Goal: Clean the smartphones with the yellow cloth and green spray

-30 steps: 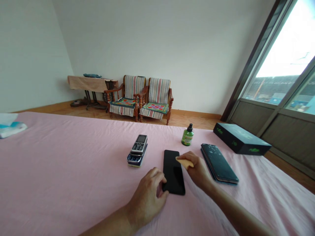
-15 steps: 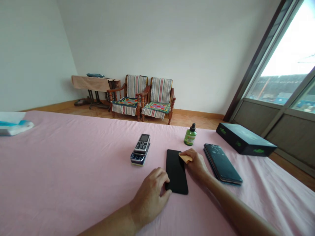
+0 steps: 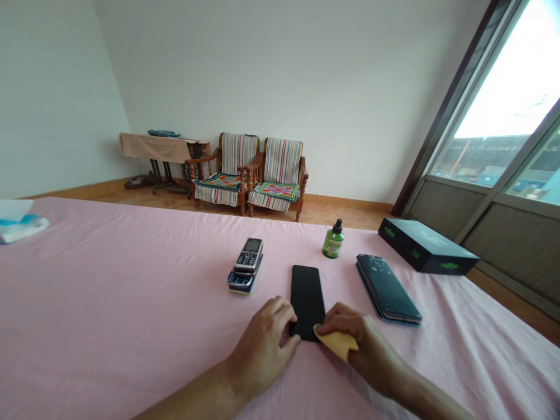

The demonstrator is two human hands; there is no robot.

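Observation:
A black smartphone (image 3: 307, 294) lies flat, screen up, on a pink sheet (image 3: 131, 303). My left hand (image 3: 266, 347) grips its lower left edge and corner, thumb at the bottom and fingers on the side. Pinched in my right hand (image 3: 361, 344) is a small yellow cloth (image 3: 339, 341), touching the phone's lower right corner. Left of the phone, a silver keypad phone (image 3: 249, 255) rests on top of a blue keypad phone (image 3: 240, 280). To the right lies a stack of phones, the top one a dark smartphone (image 3: 388, 287) with pale marks at its upper end.
Beyond the smartphone stands a green spray bottle (image 3: 333, 242) with a black cap. A black box (image 3: 429, 246) with green print sits at the far right. At the left edge is a tissue pack (image 3: 21, 224). Two wooden chairs (image 3: 282, 166) stand behind the sheet's far edge.
My right hand has moved with the cloth from the phone's upper right edge toward me, down to its lower right corner. My left hand stays on the phone. The view shifted slightly.

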